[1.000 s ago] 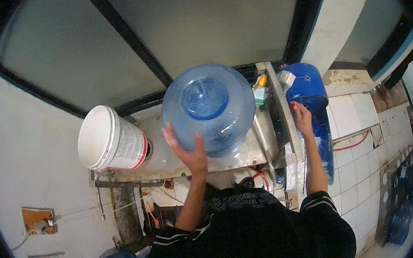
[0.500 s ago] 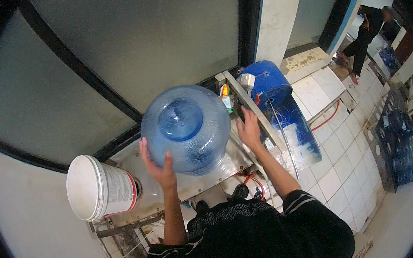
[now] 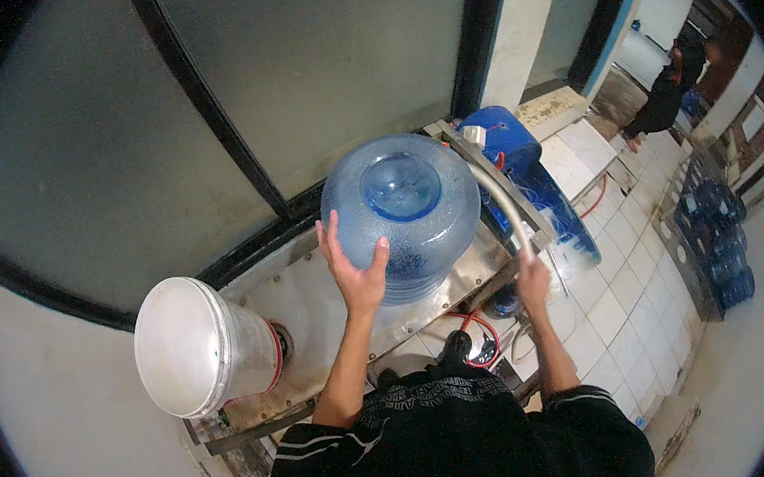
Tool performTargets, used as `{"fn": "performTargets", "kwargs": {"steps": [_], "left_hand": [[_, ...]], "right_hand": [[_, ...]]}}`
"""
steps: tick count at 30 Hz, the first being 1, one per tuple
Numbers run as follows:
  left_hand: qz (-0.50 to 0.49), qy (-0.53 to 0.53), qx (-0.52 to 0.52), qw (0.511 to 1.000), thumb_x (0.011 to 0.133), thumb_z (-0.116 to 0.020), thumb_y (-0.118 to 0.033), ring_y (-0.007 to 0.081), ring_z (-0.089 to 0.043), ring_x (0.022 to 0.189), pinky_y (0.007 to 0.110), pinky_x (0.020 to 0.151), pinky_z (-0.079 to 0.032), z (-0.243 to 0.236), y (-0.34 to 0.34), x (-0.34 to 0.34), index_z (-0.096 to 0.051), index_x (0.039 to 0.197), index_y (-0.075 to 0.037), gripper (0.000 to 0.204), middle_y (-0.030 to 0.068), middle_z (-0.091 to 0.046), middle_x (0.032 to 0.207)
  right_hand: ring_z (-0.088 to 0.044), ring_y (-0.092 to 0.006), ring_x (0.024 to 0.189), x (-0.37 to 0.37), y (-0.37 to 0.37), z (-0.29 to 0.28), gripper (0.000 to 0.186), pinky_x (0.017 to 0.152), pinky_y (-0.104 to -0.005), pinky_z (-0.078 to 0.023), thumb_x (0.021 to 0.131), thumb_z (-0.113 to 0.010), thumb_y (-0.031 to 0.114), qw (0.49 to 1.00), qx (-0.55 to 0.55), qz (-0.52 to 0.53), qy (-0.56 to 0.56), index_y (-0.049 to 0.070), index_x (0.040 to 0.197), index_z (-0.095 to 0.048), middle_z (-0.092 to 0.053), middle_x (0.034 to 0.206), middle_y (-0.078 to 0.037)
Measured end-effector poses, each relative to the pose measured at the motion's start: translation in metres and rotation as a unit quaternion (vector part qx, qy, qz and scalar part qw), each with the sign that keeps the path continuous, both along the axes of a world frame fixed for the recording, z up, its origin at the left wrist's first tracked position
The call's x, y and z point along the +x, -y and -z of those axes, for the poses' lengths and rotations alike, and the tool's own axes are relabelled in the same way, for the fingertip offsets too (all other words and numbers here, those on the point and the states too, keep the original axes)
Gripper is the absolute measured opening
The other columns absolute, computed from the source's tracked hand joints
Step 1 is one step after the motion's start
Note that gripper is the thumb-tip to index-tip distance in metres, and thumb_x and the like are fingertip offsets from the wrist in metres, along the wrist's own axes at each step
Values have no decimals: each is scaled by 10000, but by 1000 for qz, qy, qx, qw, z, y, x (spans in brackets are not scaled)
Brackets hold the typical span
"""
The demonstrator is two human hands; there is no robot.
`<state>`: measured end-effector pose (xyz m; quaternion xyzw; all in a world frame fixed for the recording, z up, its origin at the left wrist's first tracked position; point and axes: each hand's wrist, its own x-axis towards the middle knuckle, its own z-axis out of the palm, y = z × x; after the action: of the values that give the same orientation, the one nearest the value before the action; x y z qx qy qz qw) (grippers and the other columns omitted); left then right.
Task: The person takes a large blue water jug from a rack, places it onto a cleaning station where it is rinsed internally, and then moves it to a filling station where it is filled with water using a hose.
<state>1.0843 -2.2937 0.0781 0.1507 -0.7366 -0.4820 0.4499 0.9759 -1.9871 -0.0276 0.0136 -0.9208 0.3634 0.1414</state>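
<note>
A large translucent blue water jug [image 3: 423,235] stands upside down, its base facing up, on a metal bench [image 3: 295,287]. My left hand [image 3: 355,273] lies against its near left side with fingers and thumb spread. To the right of the jug, my right hand [image 3: 533,278], somewhat blurred, is closed round a pale, thick hose [image 3: 504,199]. The hose curves from beside the jug down to that hand. How the jug's mouth sits below is hidden.
A white bucket [image 3: 181,347] stands at the bench's left end. Blue plastic containers [image 3: 505,141] sit beyond a metal frame on the right. A red hose [image 3: 497,342] coils below the bench. Stacked jugs [image 3: 726,249] and a person in black [image 3: 664,91] are farther right.
My right hand has gone from open beside the metal frame to closed round the pale hose, now nearer me. My left hand stays on the jug. The view has shifted.
</note>
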Motion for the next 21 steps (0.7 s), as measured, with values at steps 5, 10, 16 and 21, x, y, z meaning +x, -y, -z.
{"fn": "performTargets", "kwargs": {"steps": [5,10,16,21], "left_hand": [[48,-3,-23,999,728,-736,-263,385,-232,1354,466,1085,-216,-2,17,-2,-366,1380,-68,775,281,-262,1428],[219,-43,-23,975,728,-713,-243,367,-311,1326,430,1078,-256,6,86,-40,-445,1341,-75,690,269,-312,1417],[84,123,-208,967,744,-665,-307,366,-275,1349,508,1093,-201,-48,60,-30,-529,1289,-132,588,236,-336,1424],[101,297,-383,869,785,-612,-424,421,-203,1362,584,1084,-141,-74,20,-48,-458,1346,-129,653,247,-290,1445]], "right_hand": [[-332,-61,546,56,-56,-71,397,457,-271,-244,956,-512,317,976,-160,59,-134,51,660,-510,-391,580,54],[-274,-50,510,115,-70,-147,434,444,-257,-196,963,-495,348,961,-145,137,-190,89,621,-428,-326,544,72],[-284,-35,490,166,-81,-181,441,435,-241,-193,967,-478,376,944,-195,158,-215,106,625,-410,-343,538,72],[-289,-37,487,182,-92,-197,435,433,-240,-198,969,-473,373,948,-191,125,-222,100,636,-409,-337,546,70]]}}
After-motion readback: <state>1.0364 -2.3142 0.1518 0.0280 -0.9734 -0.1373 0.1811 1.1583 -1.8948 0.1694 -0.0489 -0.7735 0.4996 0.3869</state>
